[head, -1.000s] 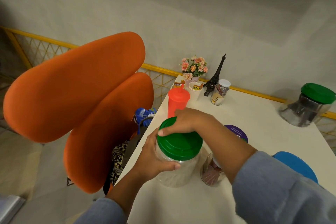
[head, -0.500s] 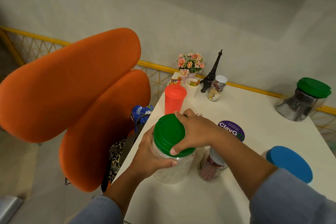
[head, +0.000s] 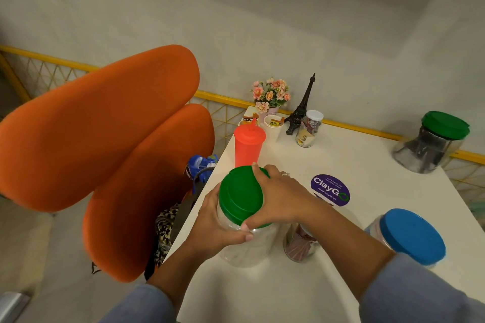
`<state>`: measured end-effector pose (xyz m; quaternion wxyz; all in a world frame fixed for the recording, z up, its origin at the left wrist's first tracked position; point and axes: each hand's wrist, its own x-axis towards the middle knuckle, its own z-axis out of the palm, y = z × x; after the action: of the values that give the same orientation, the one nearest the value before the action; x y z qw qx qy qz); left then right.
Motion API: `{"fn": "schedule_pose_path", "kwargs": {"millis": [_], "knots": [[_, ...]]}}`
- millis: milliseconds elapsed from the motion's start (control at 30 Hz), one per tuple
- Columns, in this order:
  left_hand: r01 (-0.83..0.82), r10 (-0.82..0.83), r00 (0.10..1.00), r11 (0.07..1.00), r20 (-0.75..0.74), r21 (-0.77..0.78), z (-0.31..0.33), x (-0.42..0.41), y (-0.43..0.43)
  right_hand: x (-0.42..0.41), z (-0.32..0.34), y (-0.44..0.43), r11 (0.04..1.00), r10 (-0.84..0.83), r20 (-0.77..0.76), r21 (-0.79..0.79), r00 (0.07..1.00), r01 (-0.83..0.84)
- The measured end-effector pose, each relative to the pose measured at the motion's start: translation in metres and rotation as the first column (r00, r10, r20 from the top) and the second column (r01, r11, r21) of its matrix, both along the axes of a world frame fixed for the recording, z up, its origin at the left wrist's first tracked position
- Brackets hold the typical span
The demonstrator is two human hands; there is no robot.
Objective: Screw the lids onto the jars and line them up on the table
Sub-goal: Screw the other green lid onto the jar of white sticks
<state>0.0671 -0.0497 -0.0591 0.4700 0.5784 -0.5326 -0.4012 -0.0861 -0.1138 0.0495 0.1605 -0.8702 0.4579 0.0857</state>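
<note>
A clear plastic jar (head: 246, 246) stands near the left edge of the white table (head: 262, 291). My left hand (head: 216, 223) wraps its upper wall. A green lid (head: 240, 195) sits on its mouth, and my right hand (head: 280, 198) grips that lid from the right side. A small jar (head: 299, 245) with dark red contents is partly hidden under my right forearm. A jar with a blue lid (head: 412, 236) stands at the right. Another jar with a green lid (head: 433, 147) is at the far right. A small white-lidded jar (head: 309, 128) is at the back.
A red tumbler (head: 248, 148) stands just behind the held jar. Flowers (head: 271, 94), a black tower figurine (head: 301, 107) and a paper cup (head: 273, 127) crowd the back left corner. A purple sticker (head: 330, 190) lies on the table. An orange chair (head: 105, 155) is left.
My right hand has turned on the green lid, its fingers swinging round from the far rim to the right and near side. My left hand keeps hold of the jar.
</note>
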Motion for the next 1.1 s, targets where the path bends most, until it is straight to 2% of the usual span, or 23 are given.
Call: {"fn": "schedule_pose_path", "kwargs": {"millis": [200, 467, 600, 700, 800, 967, 1100], "knots": [[-0.024, 0.024, 0.998, 1.0, -0.051, -0.005, -0.001, -0.002, 0.0, 0.005, -0.008, 0.01, 0.985, -0.144, 0.086, -0.079, 0.986, 0.151], [-0.015, 0.014, 0.996, 1.0, -0.092, -0.017, -0.001, -0.003, 0.002, 0.019, -0.015, 0.025, 0.926, -0.352, 0.086, -0.109, 0.932, 0.36], [-0.033, 0.03, 0.997, 0.999, -0.077, -0.027, 0.0, -0.003, 0.004, 0.013, -0.005, 0.015, 0.964, -0.266, 0.034, -0.007, 0.963, 0.266], [-0.029, 0.027, 0.998, 0.999, -0.055, -0.036, 0.001, -0.004, 0.004, 0.004, 0.01, 0.0, 0.987, -0.061, 0.038, 0.149, 0.997, 0.055], [-0.025, 0.023, 0.999, 0.999, -0.028, -0.044, 0.004, -0.004, 0.006, 0.005, 0.014, -0.007, 0.986, 0.097, 0.008, 0.133, 0.995, -0.097], [-0.051, 0.05, 0.999, 0.998, -0.007, -0.036, 0.002, -0.004, 0.005, 0.009, 0.009, -0.005, 0.996, 0.087, -0.04, -0.012, 0.995, -0.088], [-0.072, 0.072, 0.997, 0.997, 0.004, -0.006, 0.001, -0.006, 0.005, 0.015, 0.008, -0.004, 0.999, 0.019, -0.068, -0.027, 0.998, -0.021]]}}
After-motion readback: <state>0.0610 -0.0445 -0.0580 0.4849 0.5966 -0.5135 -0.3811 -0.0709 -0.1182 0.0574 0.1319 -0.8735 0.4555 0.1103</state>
